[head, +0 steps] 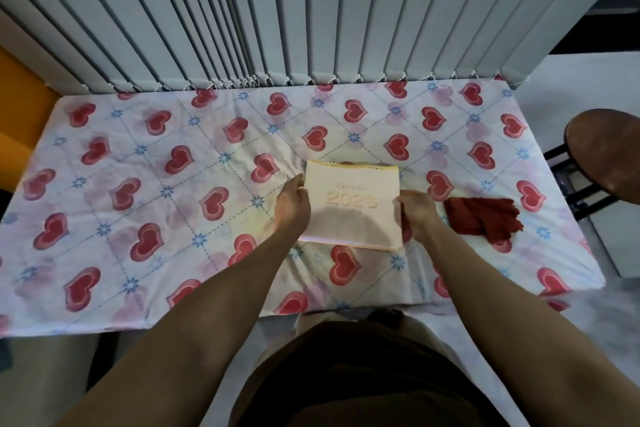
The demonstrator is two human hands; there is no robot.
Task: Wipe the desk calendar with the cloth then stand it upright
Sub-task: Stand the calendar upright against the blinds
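A pale cream desk calendar (351,204) with a spiral binding along its far edge and "Calendar 2026" on its cover sits in the middle of the table. My left hand (292,204) grips its left edge and my right hand (415,210) grips its right edge. The calendar tilts, its near edge low on the cloth-covered table. A dark red cloth (485,220) lies crumpled on the table just right of my right hand, apart from it.
The table wears a white cover with red hearts (156,184). Grey vertical blinds (311,10) hang along its far edge. A round brown stool (606,152) stands past the table's right end. My body is against the near edge.
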